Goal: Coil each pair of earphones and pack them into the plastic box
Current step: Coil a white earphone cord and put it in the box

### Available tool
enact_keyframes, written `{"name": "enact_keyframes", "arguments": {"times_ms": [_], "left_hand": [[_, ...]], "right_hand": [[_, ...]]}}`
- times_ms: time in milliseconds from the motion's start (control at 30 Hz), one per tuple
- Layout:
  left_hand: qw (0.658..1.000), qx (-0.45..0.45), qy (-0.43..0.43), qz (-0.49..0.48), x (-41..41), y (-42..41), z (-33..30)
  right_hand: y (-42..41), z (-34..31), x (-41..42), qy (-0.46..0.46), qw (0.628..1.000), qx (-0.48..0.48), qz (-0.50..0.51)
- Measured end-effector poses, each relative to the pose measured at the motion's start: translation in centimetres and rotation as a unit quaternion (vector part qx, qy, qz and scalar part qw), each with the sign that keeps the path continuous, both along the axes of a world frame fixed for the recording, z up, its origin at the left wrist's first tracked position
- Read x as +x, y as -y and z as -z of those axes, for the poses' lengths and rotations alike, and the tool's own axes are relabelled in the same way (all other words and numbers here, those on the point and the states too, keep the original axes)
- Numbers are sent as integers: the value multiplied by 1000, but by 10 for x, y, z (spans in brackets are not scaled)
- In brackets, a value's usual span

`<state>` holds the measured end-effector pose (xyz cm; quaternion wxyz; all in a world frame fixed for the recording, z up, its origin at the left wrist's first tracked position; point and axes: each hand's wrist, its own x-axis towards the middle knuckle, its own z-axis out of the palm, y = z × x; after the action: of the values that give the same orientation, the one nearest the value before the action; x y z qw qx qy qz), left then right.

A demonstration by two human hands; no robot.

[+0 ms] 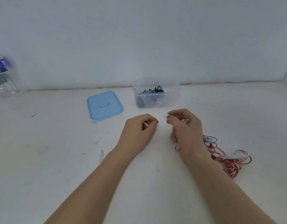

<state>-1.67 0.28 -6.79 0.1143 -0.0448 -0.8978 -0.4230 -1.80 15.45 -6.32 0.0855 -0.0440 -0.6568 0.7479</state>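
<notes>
White table (58,159), box (156,99) at wall — hands (138,128) apart

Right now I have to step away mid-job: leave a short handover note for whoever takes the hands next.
Left hand: pinching a free end of the white earphone cable.
Right hand: curled round that cable's coil, plug sticking up.
Plastic box: open by the wall, with dark blue earphones already inside. Blue lid lies flat to its left.
Done: at least one pair packed.
Left: finish the white coil and box it; then the red-and-white earphones and a blue-cabled pair, both loose on the table right of the right hand.
</notes>
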Motion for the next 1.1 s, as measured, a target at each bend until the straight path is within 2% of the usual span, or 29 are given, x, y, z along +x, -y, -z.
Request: {"name": "enact_keyframes", "arguments": {"times_ms": [200, 400, 733, 1100], "left_hand": [[998, 67, 7, 11, -1, 3, -4], [996, 92, 0, 6, -4, 3, -2], [987, 159, 18, 25, -2, 5, -6], [988, 148, 18, 38, -3, 5, -3]], "right_hand": [[2, -1, -3, 0, 1000, 14, -22], [5, -3, -2, -3, 997, 65, -49], [3, -5, -3, -2, 998, 26, -57], [3, -4, -1, -19, 997, 55, -59]]}}
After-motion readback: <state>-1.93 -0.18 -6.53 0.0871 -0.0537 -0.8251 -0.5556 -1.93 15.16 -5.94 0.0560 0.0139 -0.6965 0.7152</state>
